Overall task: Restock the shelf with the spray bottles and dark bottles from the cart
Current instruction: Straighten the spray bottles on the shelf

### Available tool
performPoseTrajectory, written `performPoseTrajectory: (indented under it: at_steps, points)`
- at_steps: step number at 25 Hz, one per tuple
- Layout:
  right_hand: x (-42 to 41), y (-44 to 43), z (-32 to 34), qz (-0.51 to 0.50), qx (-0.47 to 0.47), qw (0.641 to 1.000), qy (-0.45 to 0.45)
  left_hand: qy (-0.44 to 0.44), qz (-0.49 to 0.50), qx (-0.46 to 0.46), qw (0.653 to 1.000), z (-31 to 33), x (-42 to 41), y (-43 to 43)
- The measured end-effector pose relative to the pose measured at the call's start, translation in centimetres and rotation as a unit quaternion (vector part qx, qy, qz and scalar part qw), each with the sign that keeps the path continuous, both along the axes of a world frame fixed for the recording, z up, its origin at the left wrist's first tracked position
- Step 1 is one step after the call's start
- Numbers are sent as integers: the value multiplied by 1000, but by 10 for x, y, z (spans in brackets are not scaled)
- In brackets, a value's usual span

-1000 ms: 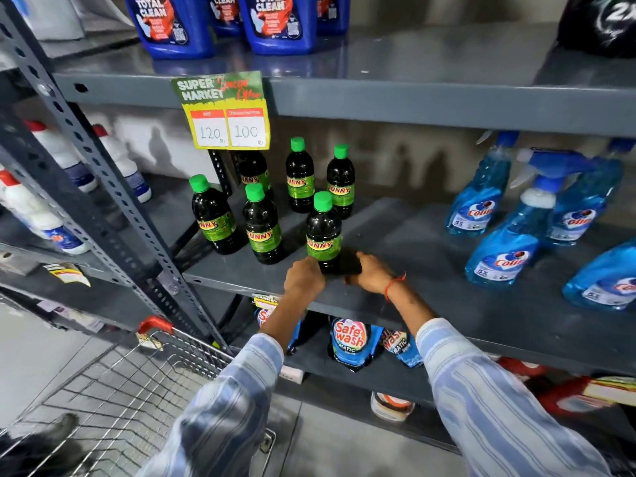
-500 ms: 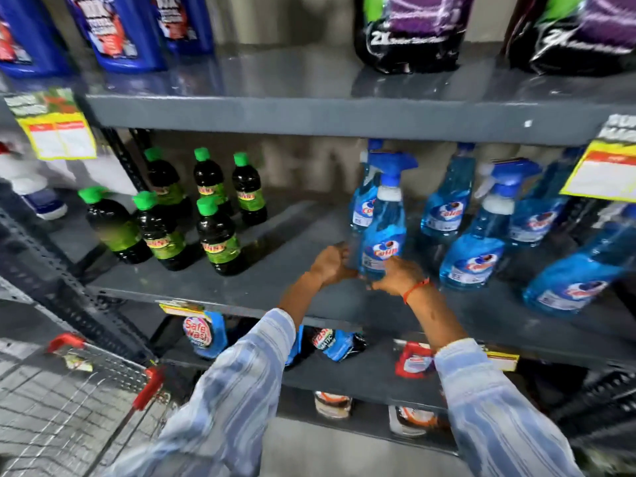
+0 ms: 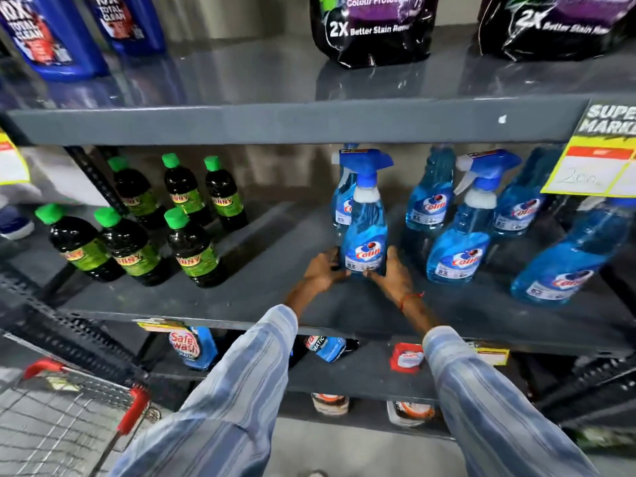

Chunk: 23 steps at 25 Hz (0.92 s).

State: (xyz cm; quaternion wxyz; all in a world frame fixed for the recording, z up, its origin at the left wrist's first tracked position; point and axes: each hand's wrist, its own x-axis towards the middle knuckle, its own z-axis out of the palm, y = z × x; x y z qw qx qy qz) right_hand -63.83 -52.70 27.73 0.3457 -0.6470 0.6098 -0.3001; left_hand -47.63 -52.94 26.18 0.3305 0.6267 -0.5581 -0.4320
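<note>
A blue spray bottle [image 3: 366, 232] stands upright on the grey middle shelf [image 3: 261, 294]. My left hand [image 3: 321, 275] grips its base from the left and my right hand [image 3: 394, 277] grips it from the right. Several other blue spray bottles [image 3: 459, 246] stand behind and to the right of it. Several dark bottles [image 3: 192, 249] with green caps stand in two rows at the shelf's left. The wire cart [image 3: 62, 418] with red handles sits at the lower left; its contents are out of sight.
Black detergent pouches [image 3: 371, 29] and blue jugs [image 3: 44, 36] fill the upper shelf. A yellow price tag [image 3: 599, 156] hangs at the right. Blue pouches [image 3: 192, 346] lie on the lower shelf. A slanted steel upright [image 3: 93, 177] crosses the left side.
Both hands left the dark bottle on the left and moved right to the blue spray bottle, holding its base. My view has swung right along the shelf.
</note>
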Motion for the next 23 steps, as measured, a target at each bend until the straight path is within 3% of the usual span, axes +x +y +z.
performPoseTrajectory:
  at_steps: [19,23]
  points:
    - [9,18,-15,55,-7,998,-15,-9,5,12,1000,1,20,28]
    - [9,20,-10,43,5,999,5,-118,0,27,993,10,9,38]
